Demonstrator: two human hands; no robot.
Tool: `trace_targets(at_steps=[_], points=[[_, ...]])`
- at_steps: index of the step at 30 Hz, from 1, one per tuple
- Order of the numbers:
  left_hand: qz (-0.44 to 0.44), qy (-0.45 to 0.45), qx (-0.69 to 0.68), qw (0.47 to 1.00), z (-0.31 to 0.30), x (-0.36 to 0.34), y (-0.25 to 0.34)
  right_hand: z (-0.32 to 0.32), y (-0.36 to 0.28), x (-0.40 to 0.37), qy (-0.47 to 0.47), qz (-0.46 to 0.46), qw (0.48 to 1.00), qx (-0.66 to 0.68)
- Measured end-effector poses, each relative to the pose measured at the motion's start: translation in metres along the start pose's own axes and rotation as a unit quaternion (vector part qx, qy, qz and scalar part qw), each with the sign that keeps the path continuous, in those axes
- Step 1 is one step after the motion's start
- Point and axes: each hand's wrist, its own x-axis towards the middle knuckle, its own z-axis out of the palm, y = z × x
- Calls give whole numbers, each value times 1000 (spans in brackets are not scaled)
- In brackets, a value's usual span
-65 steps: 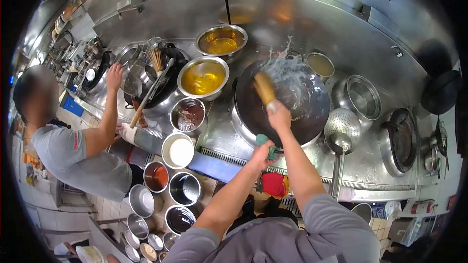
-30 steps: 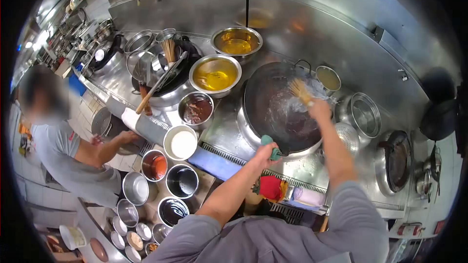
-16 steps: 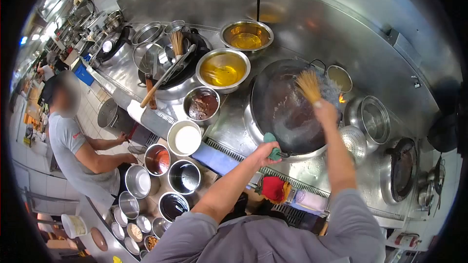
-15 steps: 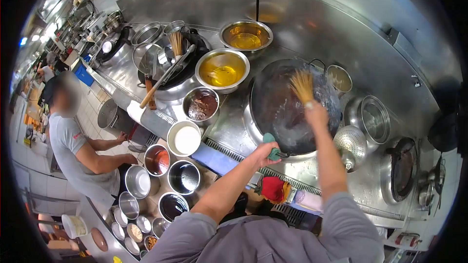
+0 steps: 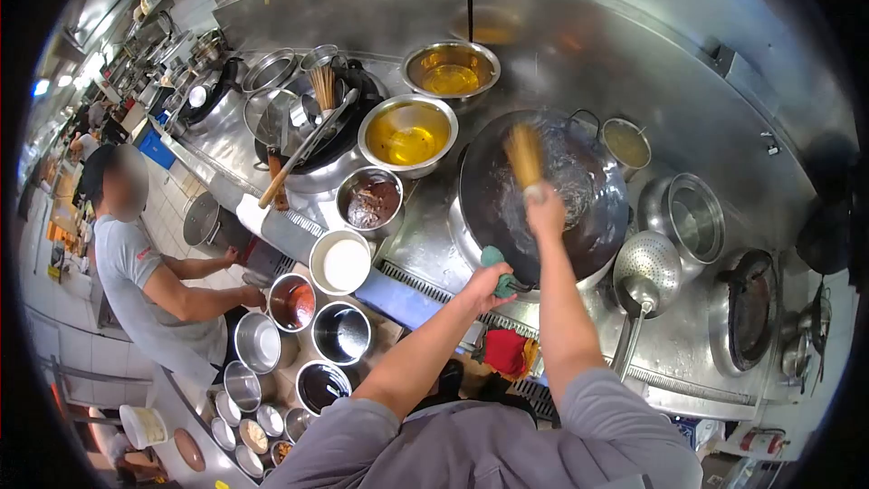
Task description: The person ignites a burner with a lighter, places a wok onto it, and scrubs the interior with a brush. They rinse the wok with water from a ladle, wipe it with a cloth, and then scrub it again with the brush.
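Note:
A large dark wok [image 5: 489,208] sits on the range in front of me, with some water swirling in its bowl. My right hand [image 5: 545,210] grips the handle end of a bamboo wok brush [image 5: 522,156], whose bristles are over the wok's far left inside and blurred by motion. At the wok's near edge my left hand [image 5: 490,286] is closed round a green cloth [image 5: 492,259] on the wok's handle. The cloth and my fingers hide most of that handle.
Two bowls of yellow oil [image 5: 409,131] and a pot of dark red sauce [image 5: 369,202] stand left of the wok. A perforated strainer [image 5: 648,270] and a steel pot [image 5: 695,217] are to the right. At left, a co-worker [image 5: 158,281] stands beside several sauce pots [image 5: 341,332].
My right hand has swept the brush leftward across the wok. More water shows in the wok's middle. My left hand keeps its hold on the cloth and handle.

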Motion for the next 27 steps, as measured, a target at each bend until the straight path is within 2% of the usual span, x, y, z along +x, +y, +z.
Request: trace_targets(at_steps=[1, 2, 3, 5, 6, 7, 8, 9, 10, 12, 14, 16, 19, 22, 23, 24, 25, 26, 27], points=[[24, 13, -17, 999, 4, -2, -1, -5, -2, -25, -28, -31, 999, 9], [45, 28, -36, 998, 6, -7, -3, -19, -3, -47, -105, -34, 993, 28], [47, 23, -37, 998, 9, -13, 1, -39, 1, -69, -133, -79, 987, 49], [34, -8, -58, 998, 15, -28, 7, -100, 15, -88, -239, -89, 967, -9], [36, -16, -46, 998, 8, -14, 1, -133, 23, -85, -287, -94, 953, -37], [39, -18, -49, 998, 5, -4, -3, -157, 32, -72, -306, -91, 931, -176], [34, -3, -44, 998, 3, 5, -6, -179, 35, -55, -311, -70, 925, -207], [29, 13, -40, 999, 3, 9, -5, -183, 61, -24, -301, -94, 919, -236], [30, 16, -34, 999, 6, 3, -2, -187, 59, 2, -271, -99, 909, -302], [22, 10, -34, 999, 1, 4, 1, -154, 53, 47, -161, -69, 926, -335], [10, -1, -34, 999, 2, 7, 1, -106, 35, 58, -83, -52, 957, -274], [1, 10, -10, 1000, 0, 8, 3, -60, 42, 34, -48, -31, 981, -187], [9, 26, -5, 1000, 5, 0, 4, -59, 8, -42, -136, 11, 971, -197], [26, 15, -14, 999, 2, 5, -2, -106, 32, -68, -167, -88, 947, -260], [34, 25, -11, 999, 3, 4, 0, -126, 45, -58, -189, -113, 931, -291], [35, 24, -8, 999, 4, 3, 2, -138, 65, -42, -180, -102, 937, -283], [33, 15, -4, 999, 4, 2, 3, -149, 77, -18, -165, -152, 926, -303], [31, 6, -2, 1000, 3, 1, 2, -144, 88, 10, -105, -145, 919, -352], [29, 8, -2, 1000, 1, 2, 3, -138, 67, 30, -84, -79, 938, -327]])
